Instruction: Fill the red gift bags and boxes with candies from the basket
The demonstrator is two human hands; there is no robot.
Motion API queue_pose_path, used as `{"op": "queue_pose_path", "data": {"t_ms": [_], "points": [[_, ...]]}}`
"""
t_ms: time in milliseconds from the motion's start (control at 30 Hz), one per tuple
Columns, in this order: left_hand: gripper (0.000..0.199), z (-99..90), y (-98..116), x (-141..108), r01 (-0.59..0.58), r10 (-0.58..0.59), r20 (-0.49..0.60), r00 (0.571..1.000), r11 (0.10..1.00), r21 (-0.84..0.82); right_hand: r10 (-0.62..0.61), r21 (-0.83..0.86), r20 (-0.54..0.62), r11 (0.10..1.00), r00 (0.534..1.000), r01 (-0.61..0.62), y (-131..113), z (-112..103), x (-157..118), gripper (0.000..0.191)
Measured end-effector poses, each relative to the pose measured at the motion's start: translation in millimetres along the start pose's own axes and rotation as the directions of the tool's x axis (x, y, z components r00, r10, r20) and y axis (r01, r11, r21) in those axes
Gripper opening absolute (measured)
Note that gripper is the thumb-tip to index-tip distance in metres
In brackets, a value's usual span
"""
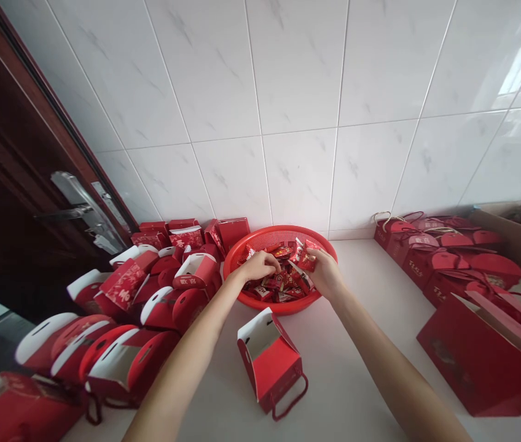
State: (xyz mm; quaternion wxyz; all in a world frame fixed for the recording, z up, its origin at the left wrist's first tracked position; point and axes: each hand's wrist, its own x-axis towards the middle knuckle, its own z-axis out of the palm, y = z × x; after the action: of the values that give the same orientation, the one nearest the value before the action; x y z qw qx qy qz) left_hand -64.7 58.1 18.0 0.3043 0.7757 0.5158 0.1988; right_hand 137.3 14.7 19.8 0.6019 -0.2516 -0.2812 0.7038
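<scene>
Red wrapped packets (279, 285) are lying heaped inside a round red plastic basket (275, 237), which is sitting near the back edge of the desk (357, 374), just in front of a white tile wall (288, 92). The left hand (255, 267) is reaching over the basket's rim with its fingers curled down onto the pile, though whether they are gripping anything is impossible to tell. The right hand (325, 273) is pinching a small bunch of the packets between thumb and fingers, holding them over the right side of the basket, clear of the heap.

Just in front of the basket, an open red gift box (267, 359) is standing by itself between the two forearms, its white inner lining showing and a dark cord handle lying toward the desk's near edge. Many more red gift boxes (150, 301) are crowding the desk's left side, close to a dark wooden door (11, 153) with a metal lever handle (80, 209). Toward the right edge, flatter red boxes (445, 258) with cord handles are piling up — a brown cardboard carton (518, 242) is standing just behind them.
</scene>
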Motion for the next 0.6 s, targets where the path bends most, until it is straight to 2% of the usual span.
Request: {"op": "queue_pose_path", "data": {"t_ms": [167, 300, 433, 600], "points": [[0.025, 2.6, 5.6, -2.9, 0.007, -0.018, 0.201, 0.979, 0.998, 0.057, -0.013, 0.005, -0.025, 1.000, 1.000, 0.013, 0.0, 0.1, -0.3, 0.011], [0.048, 5.0, 6.8, -3.2, -0.021, -0.010, 0.266, 0.964, 0.993, 0.113, -0.018, 0.001, -0.028, 1.000, 0.999, 0.018, -1.4, 1.4, -1.1, 0.010], [0.031, 5.7, 2.6, -1.9, -0.034, 0.006, 0.255, 0.967, 0.994, 0.104, 0.001, 0.001, -0.037, 1.000, 0.999, -0.001, -1.7, 1.9, -1.1, 0.010], [0.023, 3.1, -3.0, -0.3, -0.021, 0.019, 0.104, 0.994, 1.000, 0.014, -0.028, -0.023, -0.018, 0.999, 0.999, 0.027, 0.4, 0.7, -0.9, 0.012]]}}
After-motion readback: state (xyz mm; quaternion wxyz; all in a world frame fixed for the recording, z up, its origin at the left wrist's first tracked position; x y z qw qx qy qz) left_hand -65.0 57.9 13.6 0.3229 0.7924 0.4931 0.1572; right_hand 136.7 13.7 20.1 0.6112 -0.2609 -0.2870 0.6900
